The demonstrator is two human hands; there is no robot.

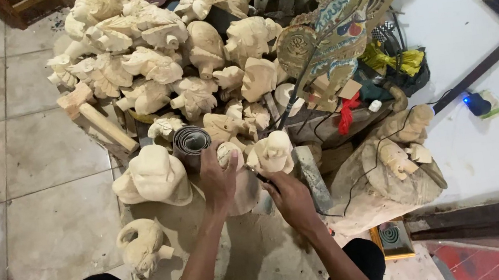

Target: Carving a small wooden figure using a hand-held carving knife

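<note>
My left hand (219, 179) grips a pale carved wooden figure (237, 186) that stands upright on the work surface in front of me. My right hand (289, 197) is closed around a thin dark carving tool (262, 177) whose tip touches the right side of that figure. Just behind the tool sits another unfinished wooden head (272, 152). A roll of dark sandpaper (190, 144) stands right above my left hand.
A big heap of unpainted carved figures (155, 56) fills the back. A wooden mallet (95, 115) lies at its left edge. Larger carvings sit at left (153, 177), lower left (142, 244) and right (394, 166). Painted flat puppets (332, 39) lean behind. Tiled floor (21, 163) lies left.
</note>
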